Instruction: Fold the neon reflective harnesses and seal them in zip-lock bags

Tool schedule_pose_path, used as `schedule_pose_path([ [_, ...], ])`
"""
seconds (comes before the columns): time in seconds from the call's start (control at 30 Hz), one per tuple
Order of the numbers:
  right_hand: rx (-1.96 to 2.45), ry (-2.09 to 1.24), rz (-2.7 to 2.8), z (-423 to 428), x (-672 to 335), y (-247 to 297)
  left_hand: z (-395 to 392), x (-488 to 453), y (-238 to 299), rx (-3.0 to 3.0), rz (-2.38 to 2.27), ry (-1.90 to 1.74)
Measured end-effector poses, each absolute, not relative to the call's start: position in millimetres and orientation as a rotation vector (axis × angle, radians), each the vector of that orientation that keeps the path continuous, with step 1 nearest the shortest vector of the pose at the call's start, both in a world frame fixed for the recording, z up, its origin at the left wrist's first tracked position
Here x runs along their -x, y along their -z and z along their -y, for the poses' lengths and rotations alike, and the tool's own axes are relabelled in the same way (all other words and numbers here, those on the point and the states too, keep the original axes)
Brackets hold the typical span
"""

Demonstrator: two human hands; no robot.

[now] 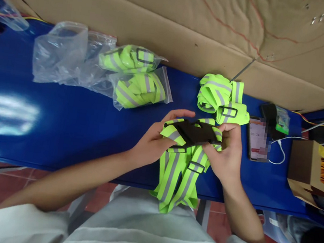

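Observation:
Both of my hands hold a neon yellow reflective strap vest (181, 168) with grey stripes and a black patch near its top. My left hand (155, 140) grips its left side, thumb over the folded strap. On the right side, my right hand (227, 154) is closed round the straps. The loose ends hang down over the front edge of the blue table (60, 124) toward my lap. A folded vest (221, 99) lies just beyond my hands.
Two bagged vests (133, 76) and empty clear bags (60, 52) lie at the back left. A phone (258, 140) with a white cable, a dark device (274, 116) and a small cardboard box (312, 169) sit at the right. Brown cardboard (193, 18) lines the back.

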State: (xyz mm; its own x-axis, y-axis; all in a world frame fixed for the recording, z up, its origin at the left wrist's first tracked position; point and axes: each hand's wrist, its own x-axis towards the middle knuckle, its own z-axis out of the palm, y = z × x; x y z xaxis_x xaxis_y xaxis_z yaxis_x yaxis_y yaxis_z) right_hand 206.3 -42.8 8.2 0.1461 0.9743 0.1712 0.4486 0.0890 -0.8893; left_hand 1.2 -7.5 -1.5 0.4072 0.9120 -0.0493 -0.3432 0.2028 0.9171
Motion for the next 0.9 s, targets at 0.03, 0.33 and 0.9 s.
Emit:
schedule_pose_path([
  [0.03, 1.495, -0.801, 1.425, 43, -207, -9, 7, -1, 2, -1.015, -0.701, -0.997],
  [0.33, 1.216, -1.602, 1.204, 39, -231, -22, 6, -2, 2, -0.846, -0.651, -0.939],
  [0.9, 1.375, -1.304, 1.313, 29, -216, -14, 5, -2, 2, -0.775, -0.621, -0.797],
])
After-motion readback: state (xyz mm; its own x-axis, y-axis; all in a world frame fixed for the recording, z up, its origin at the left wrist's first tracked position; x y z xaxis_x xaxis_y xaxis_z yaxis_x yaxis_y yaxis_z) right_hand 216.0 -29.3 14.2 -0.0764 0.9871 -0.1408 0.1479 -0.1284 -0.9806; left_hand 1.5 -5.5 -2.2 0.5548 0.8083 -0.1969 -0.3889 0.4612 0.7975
